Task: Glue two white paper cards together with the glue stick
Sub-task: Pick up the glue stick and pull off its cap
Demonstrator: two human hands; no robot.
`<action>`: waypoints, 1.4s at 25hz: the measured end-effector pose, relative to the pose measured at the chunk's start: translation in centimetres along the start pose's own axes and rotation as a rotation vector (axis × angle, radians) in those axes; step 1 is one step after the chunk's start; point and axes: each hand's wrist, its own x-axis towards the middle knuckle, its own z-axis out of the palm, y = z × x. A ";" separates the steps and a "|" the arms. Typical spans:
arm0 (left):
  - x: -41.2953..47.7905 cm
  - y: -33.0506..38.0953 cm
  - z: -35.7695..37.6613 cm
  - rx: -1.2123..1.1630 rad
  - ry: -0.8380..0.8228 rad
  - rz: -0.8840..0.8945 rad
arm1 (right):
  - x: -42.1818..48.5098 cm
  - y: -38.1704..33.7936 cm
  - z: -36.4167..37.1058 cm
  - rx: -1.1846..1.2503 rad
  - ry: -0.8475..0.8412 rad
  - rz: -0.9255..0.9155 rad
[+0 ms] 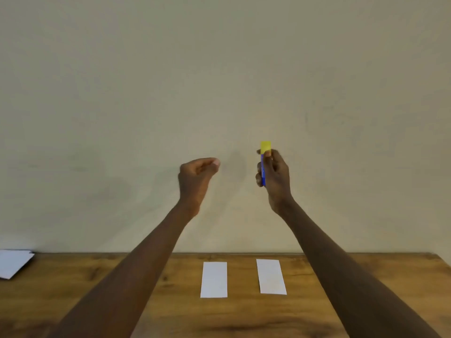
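Two white paper cards lie flat side by side on the wooden table, the left card (214,280) and the right card (271,276), a gap between them. My right hand (273,176) is raised high in front of the wall and grips a blue glue stick (263,164) upright, its yellow cap on top. My left hand (196,178) is raised at about the same height, a short way left of the stick, fingers curled with the tips pinched together and nothing visible in them.
A stack of white paper sheets (13,263) lies at the table's far left edge. The wooden table (244,318) ends against a plain beige wall (219,69). My forearms reach over the table on either side of the cards.
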 end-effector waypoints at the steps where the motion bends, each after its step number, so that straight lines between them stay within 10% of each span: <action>1: -0.6 1.7 0.7 -0.081 -0.063 -0.038 | -0.6 -0.8 1.2 0.046 -0.038 0.008; 9: -2.8 8.8 0.3 -0.100 -0.352 -0.042 | -3.9 -5.7 4.9 0.165 -0.259 0.026; 26: -3.5 10.2 0.6 -0.204 -0.376 -0.014 | -5.7 -8.2 2.8 0.314 -0.425 0.419; 35: -4.9 9.1 3.0 -0.228 -0.233 -0.031 | -8.7 -7.1 3.5 0.148 -0.155 0.239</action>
